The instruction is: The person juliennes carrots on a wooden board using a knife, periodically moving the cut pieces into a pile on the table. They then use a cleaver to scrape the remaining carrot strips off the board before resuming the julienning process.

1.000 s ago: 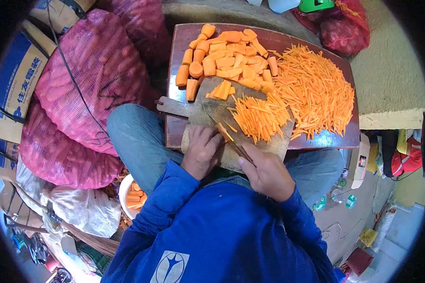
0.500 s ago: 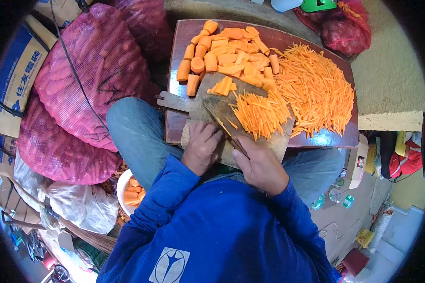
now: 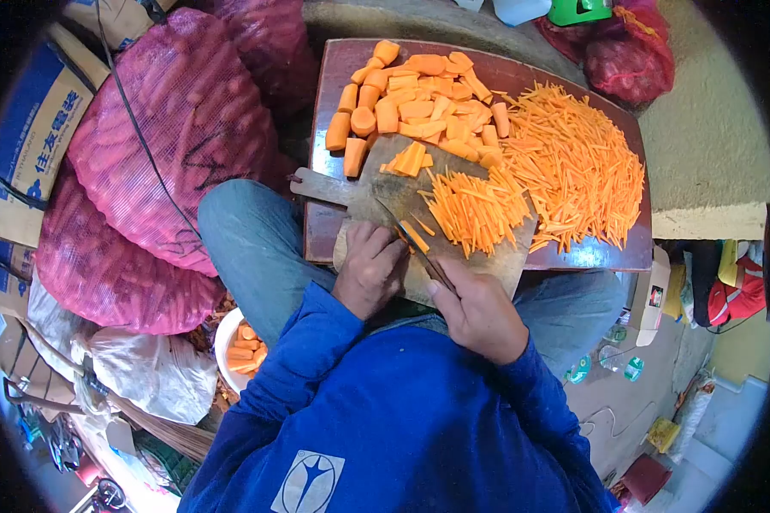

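My right hand (image 3: 481,315) is closed round the handle of a knife (image 3: 412,244), its blade slanting up and left over the wooden cutting board (image 3: 479,272). Just left of the blade, my left hand (image 3: 370,269) presses down on the board with curled fingers; whatever lies under them is hidden. A freshly cut carrot strip (image 3: 415,237) rests against the blade's right side. Further up the board are a pile of carrot sticks (image 3: 475,209) and a small stack of carrot slices (image 3: 408,160).
The board lies on a dark red tabletop (image 3: 323,231) with peeled carrot chunks (image 3: 428,94) and a large heap of shredded carrot (image 3: 577,171). Pink mesh sacks of carrots (image 3: 175,128) stand at the left. A white bucket (image 3: 222,346) holding carrots is beside my leg.
An orange strip now shows along the knife's right side, where less showed before. Both hands stay in nearly the same place; the whole view has shifted slightly.
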### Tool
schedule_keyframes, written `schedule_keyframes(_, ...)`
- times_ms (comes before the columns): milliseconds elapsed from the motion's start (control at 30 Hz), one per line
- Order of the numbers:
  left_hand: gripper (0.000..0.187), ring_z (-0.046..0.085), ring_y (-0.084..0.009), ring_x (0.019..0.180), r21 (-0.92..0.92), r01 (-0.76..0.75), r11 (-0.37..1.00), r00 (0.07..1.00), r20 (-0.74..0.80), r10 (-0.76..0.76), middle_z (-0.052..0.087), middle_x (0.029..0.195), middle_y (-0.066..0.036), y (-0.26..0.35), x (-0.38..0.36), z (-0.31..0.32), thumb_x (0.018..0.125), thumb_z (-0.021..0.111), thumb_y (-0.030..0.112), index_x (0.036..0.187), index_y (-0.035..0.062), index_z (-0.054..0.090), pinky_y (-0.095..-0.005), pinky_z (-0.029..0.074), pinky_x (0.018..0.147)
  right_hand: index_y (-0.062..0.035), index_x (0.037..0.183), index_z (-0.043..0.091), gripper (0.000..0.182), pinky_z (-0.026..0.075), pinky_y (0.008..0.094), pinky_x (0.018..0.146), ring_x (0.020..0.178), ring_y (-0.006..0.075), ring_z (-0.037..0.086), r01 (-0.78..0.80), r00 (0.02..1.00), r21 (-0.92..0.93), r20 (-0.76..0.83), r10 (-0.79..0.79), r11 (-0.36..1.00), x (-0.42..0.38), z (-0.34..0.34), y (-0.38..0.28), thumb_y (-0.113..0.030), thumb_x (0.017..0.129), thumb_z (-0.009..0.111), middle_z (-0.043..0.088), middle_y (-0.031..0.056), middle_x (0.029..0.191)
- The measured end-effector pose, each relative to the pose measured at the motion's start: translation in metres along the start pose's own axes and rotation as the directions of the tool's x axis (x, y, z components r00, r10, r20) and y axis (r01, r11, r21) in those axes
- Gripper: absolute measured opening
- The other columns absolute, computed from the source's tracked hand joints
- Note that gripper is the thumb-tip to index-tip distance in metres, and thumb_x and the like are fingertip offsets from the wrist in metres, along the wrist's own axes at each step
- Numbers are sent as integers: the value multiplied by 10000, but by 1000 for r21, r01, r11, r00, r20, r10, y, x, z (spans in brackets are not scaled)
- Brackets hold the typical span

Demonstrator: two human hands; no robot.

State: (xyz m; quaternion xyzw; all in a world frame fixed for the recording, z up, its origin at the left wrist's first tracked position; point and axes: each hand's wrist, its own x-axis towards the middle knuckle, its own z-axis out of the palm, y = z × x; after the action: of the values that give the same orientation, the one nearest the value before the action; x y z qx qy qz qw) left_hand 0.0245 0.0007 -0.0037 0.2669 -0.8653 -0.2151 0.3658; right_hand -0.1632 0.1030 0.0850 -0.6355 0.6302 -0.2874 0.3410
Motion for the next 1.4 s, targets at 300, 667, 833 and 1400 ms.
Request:
schedule_keyframes(300, 295, 588, -366, 955, -15, 0, 1000, 1000, -18, 0, 645, 1025, -139, -4, -1, 4, 727, 783, -14, 1015, -3, 716, -478, 456, 862, -6, 1241, 595, 282, 535, 612, 730, 841, 550, 683, -54, 997, -87, 48, 58, 995, 6, 1, -6, -215, 1053, 625, 700, 320, 882)
schedule_keyframes(667, 265, 587, -355, 922, 7, 16, 1000, 999, -30, -15, 637, 980, -128, 2, 2, 2, 739, 796, -37, 993, 3, 730, -469, 460, 820, 28, 1276, 651, 301, 570, 447, 830, 967, 446, 731, -258, 964, 297, 17, 265, 919, -4, -21, -1, -174, 1052, 647, 720, 293, 1032)
schedule_keyframes(833, 168, 629, -351, 912, -85, 138, 987, 973, -176, -151, 669, 951, -142, 7, 9, -4, 786, 799, -41, 943, -17, 744, -448, 499, 832, 28, 1276, 655, 298, 567, 463, 804, 918, 469, 725, -97, 995, 160, -9, 100, 982, -14, -12, 3, -170, 1054, 645, 707, 307, 990)
schedule_keyframes(1400, 386, 613, -340, 1106, 415, 48, 909, 997, 41, -71, 686, 1143, -105, -32, 103, 3, 851, 854, 249, 1186, 88, 749, -480, 426, 935, -9, 1266, 662, 296, 582, 512, 782, 918, 489, 734, -41, 989, 162, -131, 62, 986, -40, -21, 18, -176, 1023, 684, 726, 273, 986)
